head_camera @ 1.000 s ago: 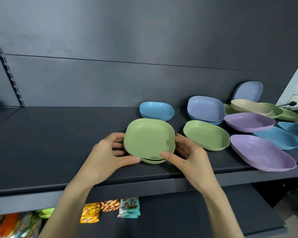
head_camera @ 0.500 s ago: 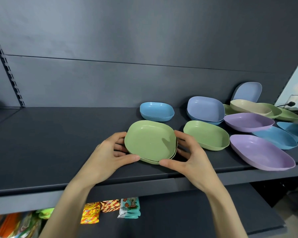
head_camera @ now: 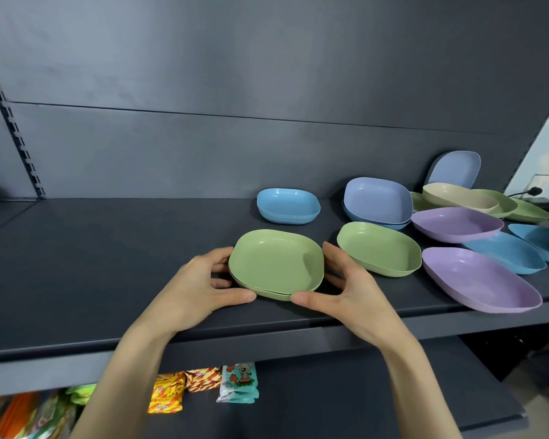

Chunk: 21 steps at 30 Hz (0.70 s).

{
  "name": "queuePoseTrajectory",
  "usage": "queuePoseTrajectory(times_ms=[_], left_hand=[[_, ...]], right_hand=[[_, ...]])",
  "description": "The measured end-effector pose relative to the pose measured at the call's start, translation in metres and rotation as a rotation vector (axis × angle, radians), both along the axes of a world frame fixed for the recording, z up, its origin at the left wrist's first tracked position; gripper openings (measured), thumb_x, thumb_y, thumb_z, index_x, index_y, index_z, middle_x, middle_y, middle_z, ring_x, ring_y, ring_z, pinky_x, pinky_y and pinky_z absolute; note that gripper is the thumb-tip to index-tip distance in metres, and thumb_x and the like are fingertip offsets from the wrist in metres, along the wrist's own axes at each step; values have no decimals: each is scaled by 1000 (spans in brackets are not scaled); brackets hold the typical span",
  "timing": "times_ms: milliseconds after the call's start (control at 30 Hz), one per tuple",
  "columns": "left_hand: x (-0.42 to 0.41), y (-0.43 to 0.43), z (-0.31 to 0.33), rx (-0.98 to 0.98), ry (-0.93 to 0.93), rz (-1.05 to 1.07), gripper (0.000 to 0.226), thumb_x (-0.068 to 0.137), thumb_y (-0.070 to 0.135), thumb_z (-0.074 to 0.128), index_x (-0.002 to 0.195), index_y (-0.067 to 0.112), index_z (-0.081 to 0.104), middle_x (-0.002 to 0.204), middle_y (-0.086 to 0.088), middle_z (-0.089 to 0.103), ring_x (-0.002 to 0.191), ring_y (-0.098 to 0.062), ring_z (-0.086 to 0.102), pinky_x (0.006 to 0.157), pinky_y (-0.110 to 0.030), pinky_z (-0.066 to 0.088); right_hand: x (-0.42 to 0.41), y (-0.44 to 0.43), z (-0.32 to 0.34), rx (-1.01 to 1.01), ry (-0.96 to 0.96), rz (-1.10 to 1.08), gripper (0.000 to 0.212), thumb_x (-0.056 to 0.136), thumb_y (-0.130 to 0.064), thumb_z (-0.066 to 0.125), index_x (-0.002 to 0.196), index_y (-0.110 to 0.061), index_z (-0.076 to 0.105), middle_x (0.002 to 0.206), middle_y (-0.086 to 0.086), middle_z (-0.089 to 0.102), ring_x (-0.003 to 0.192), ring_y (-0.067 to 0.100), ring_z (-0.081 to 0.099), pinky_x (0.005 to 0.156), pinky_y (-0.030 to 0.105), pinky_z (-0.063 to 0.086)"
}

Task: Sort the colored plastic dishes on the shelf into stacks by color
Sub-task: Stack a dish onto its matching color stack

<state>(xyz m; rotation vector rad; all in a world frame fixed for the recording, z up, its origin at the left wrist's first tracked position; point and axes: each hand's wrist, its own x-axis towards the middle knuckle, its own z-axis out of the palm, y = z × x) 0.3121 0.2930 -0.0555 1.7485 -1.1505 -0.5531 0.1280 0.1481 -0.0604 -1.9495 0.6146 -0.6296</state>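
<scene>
I see smooth, semi-matt plastic green dishes (head_camera: 276, 264) on matt dark painted shelf (head_camera: 108, 264), glossy foil pkts (head_camera: 167, 392) below.

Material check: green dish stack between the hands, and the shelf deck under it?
The green dish stack looks like moulded plastic with a satin finish: thin even rims, flat solid colour, soft highlights. The shelf is probably painted or powder-coated sheet metal, dark matte. Its folded front lip and the slotted upright suggest it, but coated board can't be ruled out.

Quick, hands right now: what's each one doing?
Left hand: grips the green dish stack, left side.
Right hand: grips the same stack, right side.
</scene>
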Motion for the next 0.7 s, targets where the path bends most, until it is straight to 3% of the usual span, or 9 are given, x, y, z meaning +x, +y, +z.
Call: queuePoseTrajectory(times_ms=[100, 200, 333, 400, 500, 600, 700], left_hand=[[0, 0, -1, -8, -5, 11, 63, 70, 19, 81, 123, 34, 51, 109, 18, 60, 104, 0, 58, 83, -11, 48], [-4, 0, 1, -75, 35, 39, 57, 68, 13, 82, 114, 35, 56, 103, 16, 63, 96, 8, 60, 74, -8, 49], [-13, -7, 11, -179, 86, 19, 55, 67, 6, 81, 102, 40, 56, 96, 13, 70, 92, 8, 62, 69, -9, 50], [-19, -18, 21, -198, 105, -28, 54, 67, 5, 81, 100, 40, 57, 94, 16, 71, 92, 6, 63, 68, -10, 50], [-31, -43, 36, -223, 126, -87, 50, 67, 4, 82, 102, 33, 63, 97, 11, 72, 93, 0, 65, 74, -14, 53], [-42, -77, 43, -232, 154, -117, 50, 66, 9, 84, 109, 26, 64, 104, 7, 70, 97, -1, 65, 83, -19, 54], [-52, -110, 42, -182, 126, -146, 59, 66, 19, 86, 117, 23, 59, 112, 11, 65, 103, 2, 61, 93, -27, 52]], right_hand=[[0, -1, 0, 10, -5, 5, 73, 63, -25, 87, 115, -45, 40, 102, -37, 57, 100, -22, 51, 80, 2, 42], [-2, -2, 0, 50, -60, -14, 67, 60, -24, 88, 110, -43, 48, 105, -30, 62, 103, -15, 57, 82, 6, 46], [-13, -8, 8, 48, -108, -37, 86, 51, -35, 89, 127, -27, 51, 117, -14, 65, 110, 1, 60, 95, 23, 49], [-24, -17, 17, 23, -102, -60, 92, 47, -43, 88, 128, -26, 49, 118, -14, 64, 110, 1, 60, 95, 23, 50], [-43, -36, 36, -47, -65, -98, 87, 48, -47, 90, 123, -27, 53, 118, -15, 63, 111, 1, 59, 95, 23, 48], [-62, -63, 53, -70, -31, -131, 65, 54, -33, 86, 109, -34, 52, 107, -21, 62, 102, -10, 56, 84, 8, 46], [-78, -91, 61, -108, 39, -146, 88, 49, -42, 91, 125, -21, 52, 114, -14, 64, 110, -3, 57, 89, 11, 45]])
